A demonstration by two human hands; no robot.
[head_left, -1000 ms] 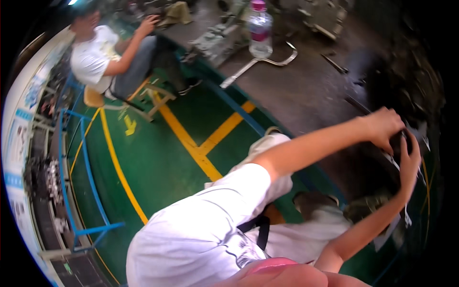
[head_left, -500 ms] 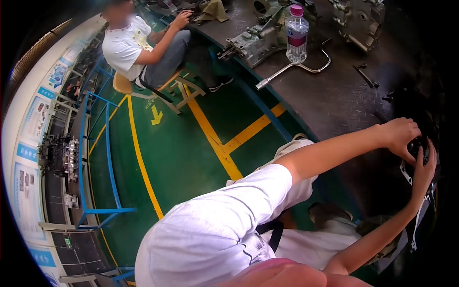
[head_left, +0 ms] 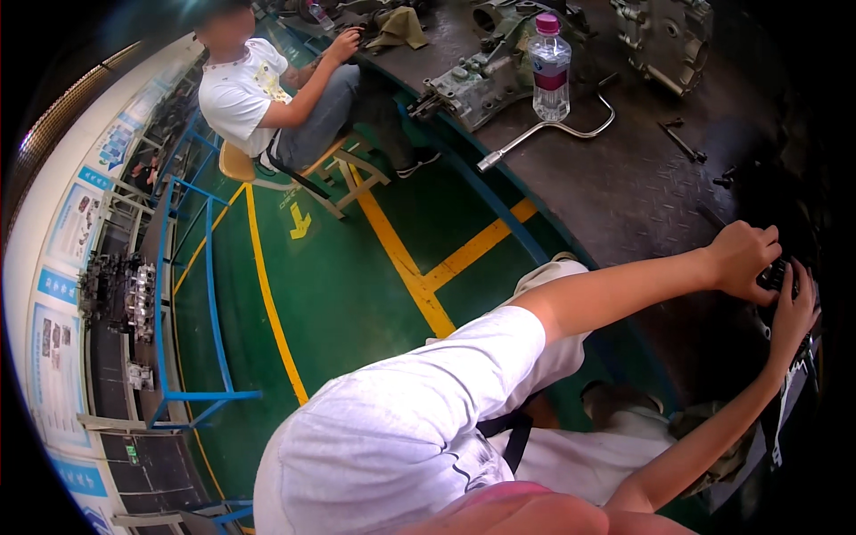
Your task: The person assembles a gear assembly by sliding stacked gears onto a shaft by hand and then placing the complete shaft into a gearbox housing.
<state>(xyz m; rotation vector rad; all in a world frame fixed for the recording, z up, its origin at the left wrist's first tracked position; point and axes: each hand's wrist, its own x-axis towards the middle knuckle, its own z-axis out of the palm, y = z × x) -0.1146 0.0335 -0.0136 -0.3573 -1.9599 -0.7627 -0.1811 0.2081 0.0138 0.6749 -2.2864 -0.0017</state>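
At the right edge of the view, over the dark bench, my left hand [head_left: 744,260] curls its fingers round a small dark ridged part [head_left: 772,275]. My right hand [head_left: 792,312] grips the same part from the other side, fingers pointing upward along it. Only a sliver of the part shows between the hands, so its kind cannot be made out. Beneath my right hand, thin pale-edged metal pieces [head_left: 785,401] show by the bench edge, partly covered by my forearm. Deep shadow hides what lies just beyond my hands.
On the dark metal bench [head_left: 615,192] lie a bent speed-handle wrench [head_left: 571,130], a clear bottle with a pink cap [head_left: 550,76], a gearbox housing [head_left: 468,94], another metal casing [head_left: 664,40] and a small tool [head_left: 682,143]. A person [head_left: 259,98] sits on a stool at the far left. Blue railing [head_left: 214,303] stands left.
My left hand has turned a little and its fingers are curled tighter round the dark part. My right hand has shifted slightly to the right. The view has swung a little.
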